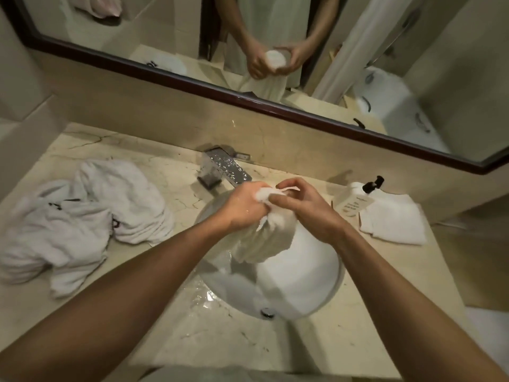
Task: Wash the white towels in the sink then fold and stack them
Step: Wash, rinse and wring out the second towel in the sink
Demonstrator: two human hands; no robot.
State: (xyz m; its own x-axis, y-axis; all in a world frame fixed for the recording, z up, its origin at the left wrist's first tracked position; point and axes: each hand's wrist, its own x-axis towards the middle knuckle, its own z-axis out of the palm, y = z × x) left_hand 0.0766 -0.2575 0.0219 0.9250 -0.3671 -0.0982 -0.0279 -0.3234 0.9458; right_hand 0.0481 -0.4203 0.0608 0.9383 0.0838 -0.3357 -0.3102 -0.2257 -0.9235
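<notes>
Across the top, a dark-framed mirror (275,106), giving back both hands and the cloth between them. Below it, a veined beige counter (192,334), wet beside the basin. Set into the counter, a round white sink (300,288), drain at its near edge. At the left, on the counter, a heap (77,216) of crumpled white towels with dark marks. Held above the sink, a towel (261,241), bunched at the top and hanging down in folds over the basin. Well off to the right, a folded towel (394,219) lying flat on the counter. Behind the sink, a chrome tap (223,169), beaded with drops. Leaning on the folded towel's left edge, a pale bottle (352,201) with a black pump. Left hand (242,205) curled tight round the bunched top. Right hand (303,205) touching it, fingers closed, pinching the same bunch.
</notes>
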